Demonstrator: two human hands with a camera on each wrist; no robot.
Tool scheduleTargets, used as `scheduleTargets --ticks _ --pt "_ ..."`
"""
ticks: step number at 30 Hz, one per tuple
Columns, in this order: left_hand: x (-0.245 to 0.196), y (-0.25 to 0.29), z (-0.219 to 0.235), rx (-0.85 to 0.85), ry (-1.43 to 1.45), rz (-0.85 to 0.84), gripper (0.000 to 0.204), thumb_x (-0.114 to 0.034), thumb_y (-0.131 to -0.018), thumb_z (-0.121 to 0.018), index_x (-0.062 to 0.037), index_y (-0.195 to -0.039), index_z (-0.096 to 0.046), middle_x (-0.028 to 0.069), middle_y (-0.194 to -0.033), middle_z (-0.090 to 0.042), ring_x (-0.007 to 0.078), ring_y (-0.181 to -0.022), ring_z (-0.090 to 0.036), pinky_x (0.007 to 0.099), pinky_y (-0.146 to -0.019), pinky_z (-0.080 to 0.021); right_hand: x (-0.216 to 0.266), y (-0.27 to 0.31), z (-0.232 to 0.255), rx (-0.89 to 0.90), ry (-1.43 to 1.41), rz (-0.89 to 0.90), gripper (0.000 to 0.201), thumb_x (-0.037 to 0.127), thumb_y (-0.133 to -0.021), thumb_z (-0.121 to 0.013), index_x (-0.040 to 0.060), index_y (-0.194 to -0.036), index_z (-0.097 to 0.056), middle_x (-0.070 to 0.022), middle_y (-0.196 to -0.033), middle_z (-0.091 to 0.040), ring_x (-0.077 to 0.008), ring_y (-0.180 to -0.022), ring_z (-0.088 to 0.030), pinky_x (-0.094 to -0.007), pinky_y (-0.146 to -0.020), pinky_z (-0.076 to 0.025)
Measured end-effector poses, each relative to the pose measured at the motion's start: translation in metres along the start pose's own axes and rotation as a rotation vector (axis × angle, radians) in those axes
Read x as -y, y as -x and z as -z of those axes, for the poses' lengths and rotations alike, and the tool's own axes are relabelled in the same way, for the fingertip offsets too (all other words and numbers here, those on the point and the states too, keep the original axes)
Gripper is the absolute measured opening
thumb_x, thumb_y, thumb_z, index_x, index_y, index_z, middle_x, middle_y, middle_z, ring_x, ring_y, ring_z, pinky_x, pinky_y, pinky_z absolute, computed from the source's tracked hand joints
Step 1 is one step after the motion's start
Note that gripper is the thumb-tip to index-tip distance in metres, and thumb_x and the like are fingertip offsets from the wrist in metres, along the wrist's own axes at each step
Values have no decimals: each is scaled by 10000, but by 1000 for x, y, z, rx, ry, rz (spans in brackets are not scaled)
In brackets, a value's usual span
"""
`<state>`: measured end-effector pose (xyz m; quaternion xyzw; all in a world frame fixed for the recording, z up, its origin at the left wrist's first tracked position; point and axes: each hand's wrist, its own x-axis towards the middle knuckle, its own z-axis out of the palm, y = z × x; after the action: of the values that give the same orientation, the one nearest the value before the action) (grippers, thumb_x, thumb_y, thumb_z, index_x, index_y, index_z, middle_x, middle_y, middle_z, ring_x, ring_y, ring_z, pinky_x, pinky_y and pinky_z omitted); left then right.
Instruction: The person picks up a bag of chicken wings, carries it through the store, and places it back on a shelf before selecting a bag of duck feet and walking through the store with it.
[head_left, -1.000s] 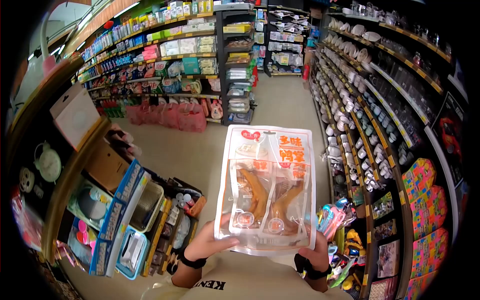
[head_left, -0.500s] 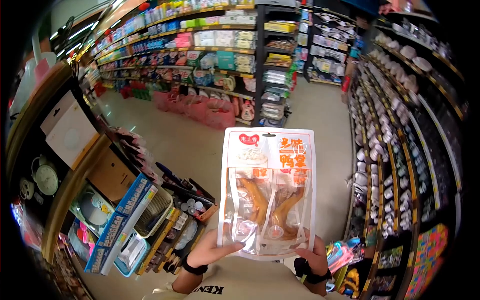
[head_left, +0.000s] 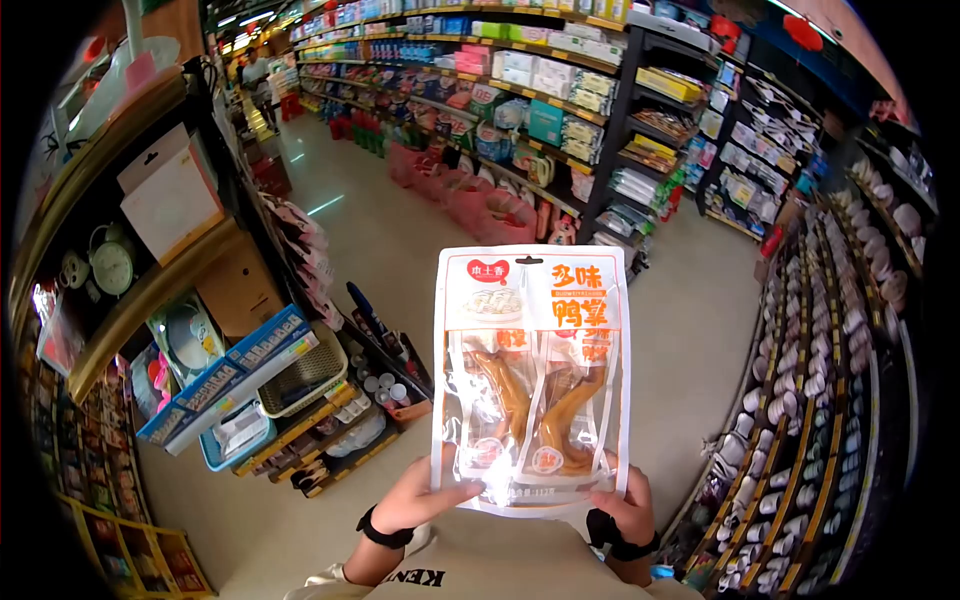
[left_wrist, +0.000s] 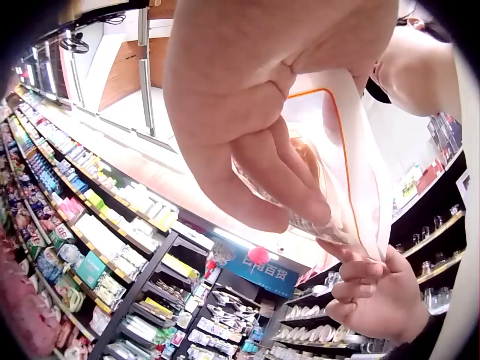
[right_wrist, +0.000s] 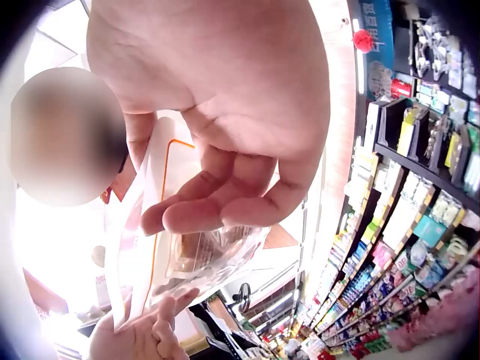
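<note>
Both hands hold up a white-edged plastic packet of duck feet [head_left: 535, 345], with orange lettering on top and two brown feet behind its clear window. At its lower left corner my left hand [head_left: 408, 500] pinches the edge, thumb on the front. My right hand [head_left: 627, 508] grips the lower right corner the same way. From the left wrist, curled fingers [left_wrist: 274, 176] support the back of the packet. The right wrist view likewise has bent fingers [right_wrist: 202, 199] against the packet's back. A bright glare lies on the lower part of the window.
On the left stands a shelf unit with a white box [head_left: 172, 200], an alarm clock [head_left: 112, 262] and a blue basket [head_left: 238, 437]. Shelves of white crockery [head_left: 790, 450] line the right. Ahead are stocked shelves [head_left: 480, 90] and pink bags [head_left: 480, 205] beside the aisle floor [head_left: 360, 245].
The head view has turned left, so the shelves slide rightward and more of the left aisle shows, with a distant person. The packet stays gripped in both hands at nearly the same place.
</note>
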<state>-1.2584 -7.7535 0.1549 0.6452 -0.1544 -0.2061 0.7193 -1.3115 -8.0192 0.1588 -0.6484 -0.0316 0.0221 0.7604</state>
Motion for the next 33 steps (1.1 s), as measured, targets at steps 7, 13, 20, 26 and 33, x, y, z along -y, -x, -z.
scheduleTargets --ticks 7,13,20,26,33 --pt "9 2 -26 -140 56 -33 464 -111 -770 -645 39 -1164 -452 70 -1030 -557 114 -926 -500 256 -809 -409 0 -13 25 167 -98 34 508 -8 -752 -561 -98 -1223 -392 -99 -992 -589 -137 -911 -536 -261 -818 -400" --pt "15 5 -43 -149 165 -13 476 -91 -764 -646 55 -1167 -438 81 -1048 -548 123 -953 -503 268 -829 -412 7 -5 42 225 -20 48 522 1 -751 -571 -104 -1227 -386 -101 -991 -589 -134 -910 -534 -265 -808 -404" --pt "14 5 -45 -71 146 -86 489 -84 -781 -619 61 -1197 -406 83 -1076 -534 126 -963 -503 266 -819 -423 4 10 42 168 -102 57 511 31 -747 -602 -100 -1203 -413 -103 -985 -589 -140 -885 -546 -261 -783 -420" --pt "21 14 -33 -38 140 -45 494 -95 -787 -611 56 -1208 -402 84 -1087 -531 125 -962 -493 268 -818 -415 -8 21 29 82 -136 115 498 41 -719 -650 -97 -1155 -453 -101 -971 -591 -136 -882 -545 -271 -783 -427" --pt "20 14 -18 45 86 -46 401 -86 -801 -598 29 -1162 -465 61 -1041 -557 112 -925 -500 258 -791 -416 -4 37 12 10 -80 71 490 38 -730 -642 -91 -1164 -457 -77 -937 -594 -114 -844 -535 -249 -755 -430"
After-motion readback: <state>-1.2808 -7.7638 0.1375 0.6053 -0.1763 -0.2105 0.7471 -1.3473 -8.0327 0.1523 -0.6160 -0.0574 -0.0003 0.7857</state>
